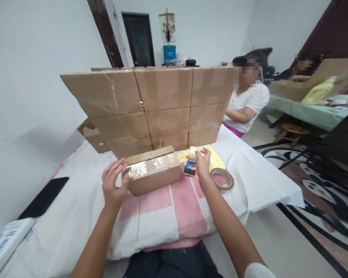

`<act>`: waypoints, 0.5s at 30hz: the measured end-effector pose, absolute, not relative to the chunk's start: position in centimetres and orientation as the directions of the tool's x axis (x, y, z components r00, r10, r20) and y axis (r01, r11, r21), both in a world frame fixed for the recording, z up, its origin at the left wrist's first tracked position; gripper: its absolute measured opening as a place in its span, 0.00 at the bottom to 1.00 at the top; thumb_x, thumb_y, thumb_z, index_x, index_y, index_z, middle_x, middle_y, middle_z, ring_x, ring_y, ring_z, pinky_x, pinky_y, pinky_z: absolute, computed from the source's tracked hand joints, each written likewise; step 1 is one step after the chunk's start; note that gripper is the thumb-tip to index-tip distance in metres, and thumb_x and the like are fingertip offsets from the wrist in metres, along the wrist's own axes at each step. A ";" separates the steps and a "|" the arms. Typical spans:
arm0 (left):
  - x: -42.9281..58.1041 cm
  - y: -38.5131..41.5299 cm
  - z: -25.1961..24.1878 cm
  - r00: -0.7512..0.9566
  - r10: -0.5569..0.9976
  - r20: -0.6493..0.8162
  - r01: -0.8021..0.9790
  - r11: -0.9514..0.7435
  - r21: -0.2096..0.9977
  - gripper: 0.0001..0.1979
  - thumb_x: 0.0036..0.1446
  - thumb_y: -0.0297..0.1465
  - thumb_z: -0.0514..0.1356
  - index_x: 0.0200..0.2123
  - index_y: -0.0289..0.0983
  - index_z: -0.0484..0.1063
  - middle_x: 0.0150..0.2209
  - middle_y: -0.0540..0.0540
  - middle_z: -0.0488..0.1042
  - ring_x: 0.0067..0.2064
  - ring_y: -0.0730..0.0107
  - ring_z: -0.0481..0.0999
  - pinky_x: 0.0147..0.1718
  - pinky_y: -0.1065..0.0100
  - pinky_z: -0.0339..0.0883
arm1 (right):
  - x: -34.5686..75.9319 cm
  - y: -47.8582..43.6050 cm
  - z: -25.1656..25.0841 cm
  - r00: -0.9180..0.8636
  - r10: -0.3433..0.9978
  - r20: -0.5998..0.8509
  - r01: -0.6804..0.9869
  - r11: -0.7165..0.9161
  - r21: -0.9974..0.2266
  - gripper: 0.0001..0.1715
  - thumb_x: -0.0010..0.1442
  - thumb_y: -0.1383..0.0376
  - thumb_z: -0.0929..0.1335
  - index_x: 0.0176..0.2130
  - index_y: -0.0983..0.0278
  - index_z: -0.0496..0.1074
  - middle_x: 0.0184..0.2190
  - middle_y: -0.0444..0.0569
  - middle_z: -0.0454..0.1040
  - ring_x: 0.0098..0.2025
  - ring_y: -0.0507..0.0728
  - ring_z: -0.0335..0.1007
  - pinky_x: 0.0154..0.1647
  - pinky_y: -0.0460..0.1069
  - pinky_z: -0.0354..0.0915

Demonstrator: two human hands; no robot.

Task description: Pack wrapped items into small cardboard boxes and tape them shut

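Note:
A small cardboard box lies lengthwise on the cloth-covered table before me, with shiny clear tape along its top. My left hand cups its left end, fingers bent at the upper edge and thumb on the near side. Just past the box's right end, my right hand grips a tape dispenser, blue and orange, with a roll of clear tape at its top. Part of the dispenser is hidden by the fingers. A brown roll of packing tape lies flat beside my right wrist.
Stacked cardboard boxes form a wall behind the small box. A yellow sheet lies under the dispenser. At left are a black flat object and a white printed box. A person in white sits beyond the stack; another is farther right.

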State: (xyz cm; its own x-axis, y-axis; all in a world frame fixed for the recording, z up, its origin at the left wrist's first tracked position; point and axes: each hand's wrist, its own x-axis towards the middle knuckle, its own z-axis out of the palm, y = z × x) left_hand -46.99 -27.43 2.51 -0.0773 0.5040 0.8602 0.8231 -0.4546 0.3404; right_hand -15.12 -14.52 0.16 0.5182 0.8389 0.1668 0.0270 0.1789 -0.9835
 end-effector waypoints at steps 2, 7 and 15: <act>-45.3 -28.4 3.8 0.051 0.546 0.837 0.915 -0.362 0.180 0.18 0.63 0.36 0.61 0.56 0.44 0.73 0.59 0.42 0.75 0.61 0.53 0.72 0.65 0.48 0.52 | -15.4 -13.9 -0.8 0.407 0.908 0.102 -0.043 0.131 -0.990 0.20 0.50 0.59 0.67 0.43 0.63 0.67 0.39 0.51 0.74 0.40 0.59 0.73 0.42 0.54 0.71; -41.5 -29.2 5.4 0.139 0.748 0.649 0.972 -0.228 0.055 0.26 0.63 0.42 0.60 0.62 0.42 0.67 0.62 0.40 0.72 0.62 0.48 0.71 0.65 0.46 0.48 | -16.4 -14.0 -1.9 0.251 0.957 0.144 -0.032 0.157 -0.987 0.13 0.47 0.62 0.68 0.36 0.63 0.70 0.31 0.46 0.76 0.35 0.56 0.73 0.39 0.51 0.70; -42.8 -27.3 6.2 0.036 0.827 0.560 0.976 -0.151 0.160 0.17 0.63 0.44 0.59 0.52 0.47 0.76 0.54 0.43 0.80 0.58 0.45 0.75 0.64 0.38 0.46 | -15.4 -13.0 -2.2 0.052 0.985 0.167 -0.009 0.168 -0.986 0.12 0.48 0.59 0.72 0.31 0.64 0.72 0.27 0.46 0.76 0.32 0.57 0.73 0.37 0.52 0.71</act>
